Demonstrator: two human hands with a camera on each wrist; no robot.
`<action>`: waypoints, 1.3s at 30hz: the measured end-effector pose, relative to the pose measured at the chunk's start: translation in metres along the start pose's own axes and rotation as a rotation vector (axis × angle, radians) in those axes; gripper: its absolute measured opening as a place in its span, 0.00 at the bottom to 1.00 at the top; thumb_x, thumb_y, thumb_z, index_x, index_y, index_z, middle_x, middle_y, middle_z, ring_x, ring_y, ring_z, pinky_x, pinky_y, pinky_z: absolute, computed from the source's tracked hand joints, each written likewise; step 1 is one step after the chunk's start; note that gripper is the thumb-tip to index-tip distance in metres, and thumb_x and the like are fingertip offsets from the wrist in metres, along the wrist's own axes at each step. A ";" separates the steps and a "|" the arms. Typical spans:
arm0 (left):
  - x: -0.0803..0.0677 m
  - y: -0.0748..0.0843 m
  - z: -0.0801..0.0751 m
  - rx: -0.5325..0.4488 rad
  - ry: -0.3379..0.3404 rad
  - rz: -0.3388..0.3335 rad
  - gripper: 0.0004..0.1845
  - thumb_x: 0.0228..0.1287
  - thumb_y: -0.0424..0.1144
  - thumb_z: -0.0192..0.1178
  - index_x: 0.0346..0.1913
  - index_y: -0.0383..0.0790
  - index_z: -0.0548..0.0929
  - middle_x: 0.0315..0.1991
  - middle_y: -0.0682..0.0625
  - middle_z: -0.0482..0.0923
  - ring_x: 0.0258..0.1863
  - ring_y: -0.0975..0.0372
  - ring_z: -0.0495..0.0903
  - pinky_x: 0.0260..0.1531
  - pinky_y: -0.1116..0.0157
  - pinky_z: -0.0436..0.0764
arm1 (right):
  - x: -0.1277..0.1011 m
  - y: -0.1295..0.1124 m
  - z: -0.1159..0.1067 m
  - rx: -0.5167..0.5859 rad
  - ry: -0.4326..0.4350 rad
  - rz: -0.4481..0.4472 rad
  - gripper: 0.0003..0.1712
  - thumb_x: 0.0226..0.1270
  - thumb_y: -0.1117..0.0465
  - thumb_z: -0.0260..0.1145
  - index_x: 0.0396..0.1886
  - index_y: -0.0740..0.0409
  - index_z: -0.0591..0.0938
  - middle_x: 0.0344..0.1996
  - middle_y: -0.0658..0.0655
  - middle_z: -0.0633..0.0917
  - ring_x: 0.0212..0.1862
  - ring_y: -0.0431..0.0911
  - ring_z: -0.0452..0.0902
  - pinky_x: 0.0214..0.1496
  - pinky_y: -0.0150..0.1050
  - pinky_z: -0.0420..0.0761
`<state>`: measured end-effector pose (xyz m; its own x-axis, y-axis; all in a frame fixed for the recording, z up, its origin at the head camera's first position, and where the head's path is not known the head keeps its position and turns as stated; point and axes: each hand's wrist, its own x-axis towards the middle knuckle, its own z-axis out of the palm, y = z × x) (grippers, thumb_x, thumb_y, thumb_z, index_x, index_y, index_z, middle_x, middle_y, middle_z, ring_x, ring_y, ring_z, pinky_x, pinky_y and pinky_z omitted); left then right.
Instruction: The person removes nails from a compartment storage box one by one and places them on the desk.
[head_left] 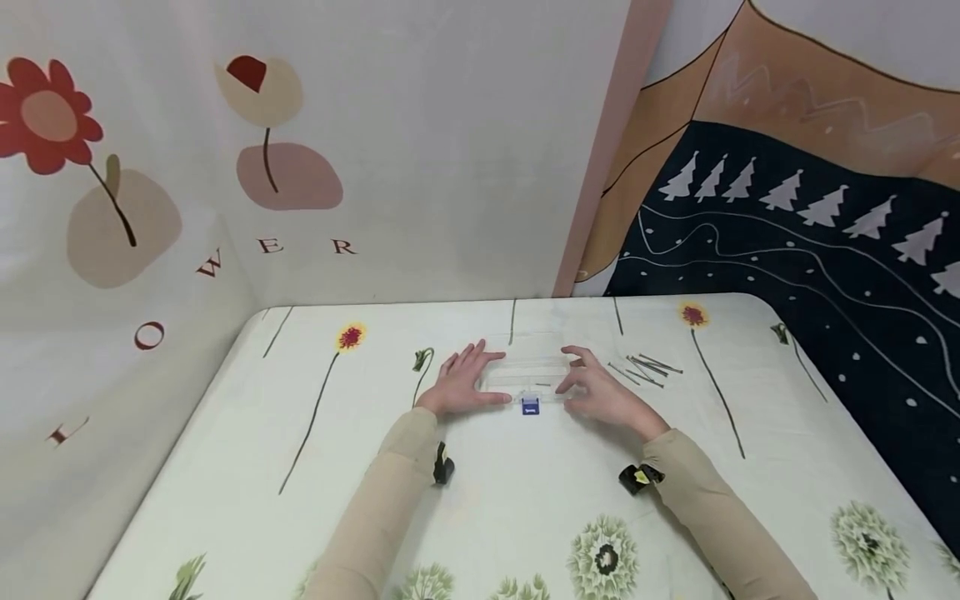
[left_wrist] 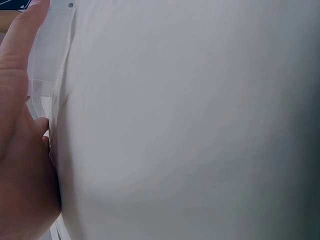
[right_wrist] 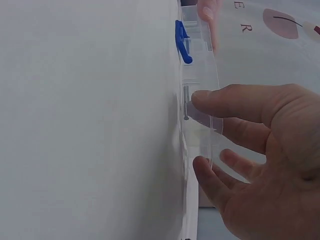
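Note:
A clear plastic box [head_left: 525, 372] with a blue latch [head_left: 530, 406] at its front lies on the table between both hands. My left hand [head_left: 461, 385] rests at its left end, fingers spread and fairly straight, thumb along the front edge. At the right end is my right hand [head_left: 600, 393], its fingers apart and loosely bent. In the right wrist view, one fingertip [right_wrist: 202, 100] overlaps the box beside a nail [right_wrist: 186, 102] seen through the plastic. The left wrist view has part of the left hand [left_wrist: 22, 150] beside the clear plastic.
Several loose nails [head_left: 647, 369] lie on the table to the right of the right hand. The table has a white flower-print cover [head_left: 517, 492]. Behind it hang a pale printed curtain [head_left: 450, 167] and a dark tree-patterned cloth [head_left: 810, 242].

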<state>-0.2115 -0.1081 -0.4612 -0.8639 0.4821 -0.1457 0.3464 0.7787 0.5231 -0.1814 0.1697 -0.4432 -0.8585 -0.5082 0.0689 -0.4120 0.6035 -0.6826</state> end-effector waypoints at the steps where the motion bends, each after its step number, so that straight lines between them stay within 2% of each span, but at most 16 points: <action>1: 0.000 0.000 0.000 -0.003 0.003 0.002 0.44 0.58 0.62 0.62 0.74 0.51 0.59 0.77 0.42 0.37 0.75 0.51 0.37 0.70 0.50 0.36 | 0.000 0.000 0.000 -0.002 0.000 -0.007 0.09 0.52 0.71 0.69 0.35 0.64 0.86 0.68 0.69 0.58 0.62 0.66 0.64 0.60 0.59 0.69; 13: 0.001 -0.001 -0.001 -0.005 0.001 0.000 0.44 0.58 0.62 0.62 0.74 0.51 0.59 0.77 0.42 0.37 0.75 0.52 0.36 0.70 0.50 0.36 | 0.005 -0.001 0.001 -0.019 0.010 0.025 0.05 0.49 0.72 0.70 0.26 0.62 0.85 0.65 0.68 0.65 0.62 0.65 0.63 0.63 0.60 0.64; 21: 0.001 -0.002 0.001 -0.005 0.010 -0.007 0.44 0.58 0.62 0.62 0.74 0.51 0.60 0.77 0.42 0.38 0.75 0.51 0.37 0.70 0.50 0.36 | 0.008 -0.002 0.007 -0.066 -0.004 0.042 0.07 0.46 0.72 0.70 0.26 0.60 0.83 0.65 0.68 0.63 0.62 0.64 0.61 0.62 0.61 0.63; 26: 0.000 -0.001 0.002 0.006 0.010 -0.015 0.44 0.58 0.63 0.62 0.74 0.53 0.60 0.77 0.43 0.38 0.75 0.52 0.36 0.70 0.51 0.36 | 0.008 -0.001 0.008 -0.089 -0.017 0.044 0.07 0.48 0.71 0.69 0.26 0.58 0.82 0.66 0.68 0.62 0.62 0.64 0.61 0.63 0.60 0.62; 34: -0.002 0.003 0.000 -0.005 0.006 -0.007 0.44 0.58 0.62 0.62 0.74 0.52 0.59 0.77 0.42 0.37 0.75 0.51 0.37 0.70 0.50 0.36 | 0.003 0.001 0.003 -0.071 -0.033 0.033 0.07 0.52 0.70 0.69 0.31 0.58 0.81 0.67 0.68 0.60 0.63 0.64 0.61 0.61 0.60 0.65; 39: -0.002 0.002 0.000 -0.001 0.002 -0.014 0.44 0.58 0.63 0.61 0.74 0.52 0.58 0.77 0.43 0.37 0.75 0.52 0.36 0.70 0.51 0.36 | 0.002 -0.002 0.000 -0.145 -0.028 0.004 0.07 0.50 0.72 0.68 0.28 0.59 0.81 0.65 0.71 0.61 0.61 0.62 0.66 0.58 0.54 0.71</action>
<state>-0.2089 -0.1073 -0.4594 -0.8695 0.4702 -0.1511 0.3339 0.7851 0.5216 -0.1824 0.1675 -0.4423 -0.8522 -0.5213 0.0452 -0.4504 0.6868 -0.5705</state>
